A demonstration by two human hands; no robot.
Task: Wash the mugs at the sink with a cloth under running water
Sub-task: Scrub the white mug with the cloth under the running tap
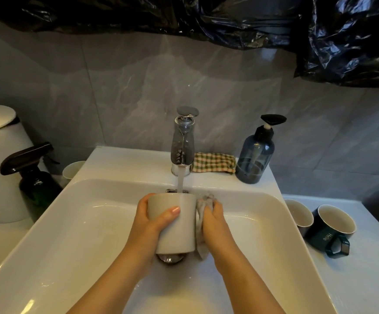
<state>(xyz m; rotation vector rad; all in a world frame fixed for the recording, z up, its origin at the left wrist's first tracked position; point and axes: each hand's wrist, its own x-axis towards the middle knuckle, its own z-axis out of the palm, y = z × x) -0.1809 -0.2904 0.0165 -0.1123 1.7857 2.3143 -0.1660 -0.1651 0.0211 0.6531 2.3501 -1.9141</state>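
Gripping the mug (175,223) over the drain (170,259) with my left hand (153,223) curled round its left wall, mouth toward the tap (183,141), I judge the cloth (203,206) bunched in my right hand (214,219), touching its right wall, wipes next.

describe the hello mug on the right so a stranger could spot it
Right of the white sink, two mugs stand on the counter. The Hello mug is the one farther from the basin. Unlike its neighbour, it shows an angular handle and pale "Hello" lettering on its dark side.
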